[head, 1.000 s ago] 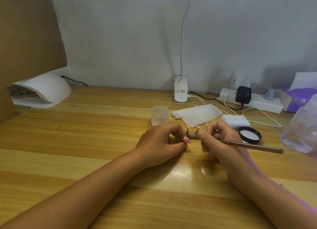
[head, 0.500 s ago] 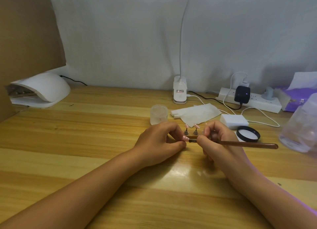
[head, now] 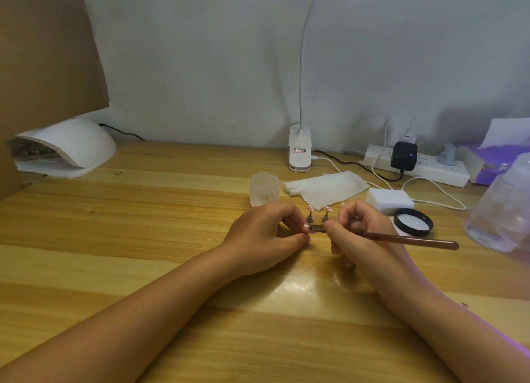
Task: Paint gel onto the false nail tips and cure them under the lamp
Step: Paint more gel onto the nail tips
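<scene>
A wooden bench [head: 143, 225] fills the lower two thirds of the frame, with a brown cardboard sheet [head: 43, 53] standing in the upper left. Below that sheet, at the left edge, sits the white domed curing lamp [head: 71, 144], its opening turned to the left.

Both forearms come in from the bottom corners and meet just right of centre. At the right edge is a clear plastic bottle [head: 504, 210], with a white power strip [head: 430, 170] behind it along the wall. The clip base of a desk lamp [head: 299, 153] stands at centre rear. In front of it lie a white wipe [head: 329, 190], a white block [head: 390, 200] to its right and a frosted jar [head: 263, 189] to its left. A black lid [head: 413, 222] lies just right of the hands.

The left hand [head: 263, 233] rests on the bench, its grip clamped on a pink false nail tip [head: 306, 226] pinched between thumb and fingers. The right hand [head: 364, 233] has its grip closed around a brown brush [head: 415, 239], whose handle points right and whose bristle end meets the pinched tip. Just behind the fingertips, two more tips on small stands [head: 310, 213] are upright side by side on the bench.
</scene>
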Demonstrator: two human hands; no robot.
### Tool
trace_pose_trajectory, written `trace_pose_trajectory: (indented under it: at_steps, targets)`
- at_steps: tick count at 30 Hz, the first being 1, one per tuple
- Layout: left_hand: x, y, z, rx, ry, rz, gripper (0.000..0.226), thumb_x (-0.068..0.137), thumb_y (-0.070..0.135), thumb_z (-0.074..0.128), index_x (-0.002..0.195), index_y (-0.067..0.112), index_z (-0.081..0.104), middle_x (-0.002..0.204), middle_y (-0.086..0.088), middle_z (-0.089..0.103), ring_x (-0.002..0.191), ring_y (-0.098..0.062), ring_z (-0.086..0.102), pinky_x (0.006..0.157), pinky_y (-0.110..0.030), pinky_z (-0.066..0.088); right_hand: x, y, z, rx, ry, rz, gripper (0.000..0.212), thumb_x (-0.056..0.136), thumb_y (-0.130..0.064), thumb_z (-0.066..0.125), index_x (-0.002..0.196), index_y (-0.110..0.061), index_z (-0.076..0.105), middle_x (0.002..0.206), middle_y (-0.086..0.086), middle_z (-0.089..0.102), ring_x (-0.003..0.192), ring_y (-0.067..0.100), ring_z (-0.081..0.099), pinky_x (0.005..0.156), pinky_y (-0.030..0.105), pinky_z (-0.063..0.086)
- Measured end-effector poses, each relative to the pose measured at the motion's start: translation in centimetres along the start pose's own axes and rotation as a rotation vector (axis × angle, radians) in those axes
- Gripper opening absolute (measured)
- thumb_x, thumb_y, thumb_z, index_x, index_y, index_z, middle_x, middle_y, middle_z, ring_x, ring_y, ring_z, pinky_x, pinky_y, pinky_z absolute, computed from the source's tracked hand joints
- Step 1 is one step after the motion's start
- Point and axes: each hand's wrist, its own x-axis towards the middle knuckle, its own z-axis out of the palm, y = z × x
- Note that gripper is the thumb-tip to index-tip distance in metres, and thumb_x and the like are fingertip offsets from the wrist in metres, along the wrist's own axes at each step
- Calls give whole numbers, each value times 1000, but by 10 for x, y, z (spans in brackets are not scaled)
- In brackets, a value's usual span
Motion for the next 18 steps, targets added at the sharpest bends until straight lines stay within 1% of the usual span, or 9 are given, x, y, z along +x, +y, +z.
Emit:
trace_pose_trajectory:
  at_steps: [5, 9, 12, 14, 16, 18]
  targets:
    - [0, -2, 0, 18, 5, 19, 11, 84, 35, 74, 91, 32, 67, 88, 22, 66, 67, 10, 53, 60, -21, 35, 0, 1, -1, -26, 22, -6, 12, 84, -10, 63, 82, -11, 51, 52, -2, 50, 50, 10, 45, 47, 24, 37]
    - [-2, -1, 0, 31, 25, 28, 9, 84, 35, 73, 86, 36, 64, 85, 25, 63, 65, 11, 53, 58, -18, 32, 1, 1, -1, 69, 68, 26, 13, 88, -13, 63, 84, -11, 50, 54, -1, 52, 49, 7, 45, 46, 20, 36]
    - [-2, 0, 0, 21, 28, 42, 9, 85, 35, 73, 88, 35, 64, 90, 22, 66, 63, 11, 53, 56, -14, 32, 1, 0, -2, 119, 52, 29, 14, 89, -16, 63, 85, -13, 51, 56, -2, 56, 50, 5, 50, 47, 19, 39]
    - [-2, 1, -1, 13, 31, 50, 10, 85, 34, 73, 88, 34, 64, 90, 19, 67, 64, 12, 53, 55, -10, 31, 1, 0, -2, 131, 28, 18, 14, 89, -15, 64, 84, -12, 51, 57, -2, 57, 50, 5, 51, 46, 16, 40]
    - [-2, 1, -1, 9, 34, 55, 10, 86, 32, 72, 87, 34, 62, 89, 19, 65, 66, 11, 53, 57, -12, 32, 1, 0, -1, 130, -3, 11, 14, 89, -14, 64, 85, -11, 52, 59, -1, 59, 51, 3, 53, 47, 14, 41]
    - [-2, 2, -1, 16, 36, 42, 9, 87, 32, 70, 88, 34, 62, 90, 19, 63, 69, 10, 52, 60, -17, 34, 1, 0, -1, 121, -17, 6, 13, 89, -15, 65, 87, -10, 53, 61, 0, 62, 52, 2, 55, 48, 13, 42]
